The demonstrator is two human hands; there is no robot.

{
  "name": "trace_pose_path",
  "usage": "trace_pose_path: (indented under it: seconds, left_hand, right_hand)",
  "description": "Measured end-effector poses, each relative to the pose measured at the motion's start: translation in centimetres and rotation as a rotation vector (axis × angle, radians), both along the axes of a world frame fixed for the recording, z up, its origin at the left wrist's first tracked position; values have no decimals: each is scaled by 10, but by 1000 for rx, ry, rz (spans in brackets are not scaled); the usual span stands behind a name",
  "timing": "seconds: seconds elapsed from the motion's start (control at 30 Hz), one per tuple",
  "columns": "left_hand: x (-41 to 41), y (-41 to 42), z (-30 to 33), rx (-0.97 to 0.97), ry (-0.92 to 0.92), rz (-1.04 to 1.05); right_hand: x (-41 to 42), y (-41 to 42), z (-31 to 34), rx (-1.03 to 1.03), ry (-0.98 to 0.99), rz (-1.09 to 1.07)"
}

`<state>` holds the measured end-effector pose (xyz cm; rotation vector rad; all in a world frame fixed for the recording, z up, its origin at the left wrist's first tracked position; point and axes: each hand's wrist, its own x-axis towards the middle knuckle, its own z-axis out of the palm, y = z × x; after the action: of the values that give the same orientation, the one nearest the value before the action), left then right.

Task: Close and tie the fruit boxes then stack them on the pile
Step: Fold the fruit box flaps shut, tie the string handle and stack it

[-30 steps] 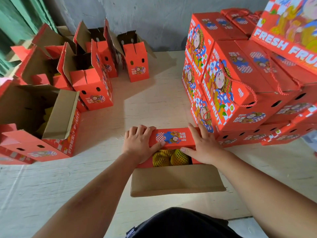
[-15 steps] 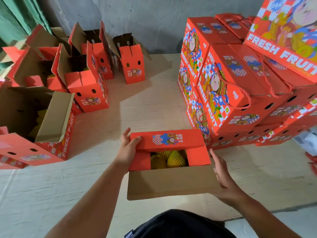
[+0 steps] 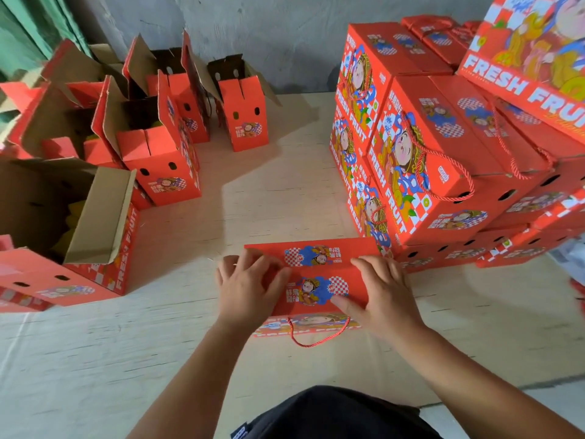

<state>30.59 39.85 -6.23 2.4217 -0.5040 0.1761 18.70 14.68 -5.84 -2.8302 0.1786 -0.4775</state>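
A red fruit box (image 3: 313, 264) sits on the pale board floor right in front of me, its top flaps folded down flat. My left hand (image 3: 245, 288) presses on the left part of the top with fingers spread. My right hand (image 3: 381, 294) lies flat on the right part, fingers pointing toward the printed label. A red cord handle (image 3: 316, 339) hangs in a loop over the box's near side. The fruit inside is hidden. The pile of closed red boxes (image 3: 437, 172) stands just right of the box, two or more layers high.
Several open red boxes (image 3: 164, 144) with raised flaps stand at the back left. A bigger open box (image 3: 79, 217) with yellow fruit inside sits at the left. A grey wall (image 3: 285, 33) runs behind. Bare board floor (image 3: 269, 191) lies between the groups.
The near brown flap has been folded down over the fruit. Both hands moved from the box's sides onto its top, and the cord handle now shows on the near side.
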Motion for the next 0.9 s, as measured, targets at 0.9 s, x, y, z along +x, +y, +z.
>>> trace_pose_path:
  seconds: [0.9]
  left_hand:
    - [54, 30, 42, -163, 633, -308]
  right_hand:
    - [29, -14, 52, 212, 241, 27]
